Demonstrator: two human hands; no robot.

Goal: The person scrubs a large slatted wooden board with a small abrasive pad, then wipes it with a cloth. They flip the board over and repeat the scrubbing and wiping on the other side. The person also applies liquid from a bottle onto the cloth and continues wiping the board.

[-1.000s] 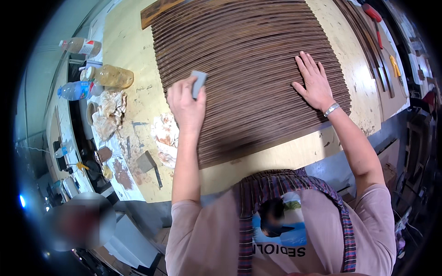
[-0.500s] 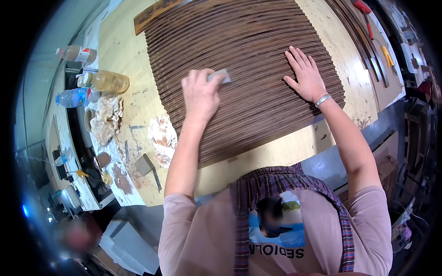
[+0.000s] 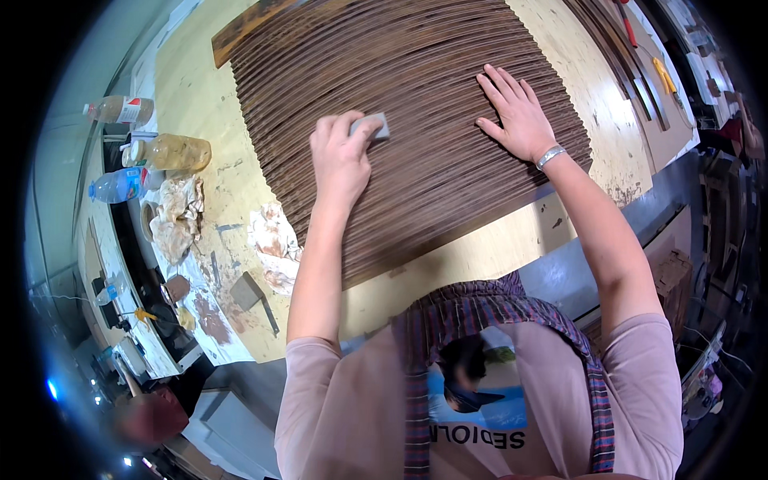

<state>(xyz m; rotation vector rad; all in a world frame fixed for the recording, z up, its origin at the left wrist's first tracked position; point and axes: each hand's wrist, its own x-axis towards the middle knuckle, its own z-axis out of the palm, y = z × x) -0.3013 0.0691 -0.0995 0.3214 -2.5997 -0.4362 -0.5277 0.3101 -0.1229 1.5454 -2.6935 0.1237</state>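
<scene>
Brown ridged panel point(image 3: 416, 184) | our left hand point(image 3: 342, 156), fingers closed on grey block point(image 3: 382, 130) | our right hand point(image 3: 520, 124) flat at right, fingers spread, probably steadying the panel

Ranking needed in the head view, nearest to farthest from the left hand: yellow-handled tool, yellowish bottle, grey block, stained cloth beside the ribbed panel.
From the left hand:
1. Grey block: held in it, at the ribbed panel.
2. Stained cloth: below and left, beside the panel's left edge.
3. Yellowish bottle: farther left.
4. Yellow-handled tool: far right, beyond the panel.
</scene>
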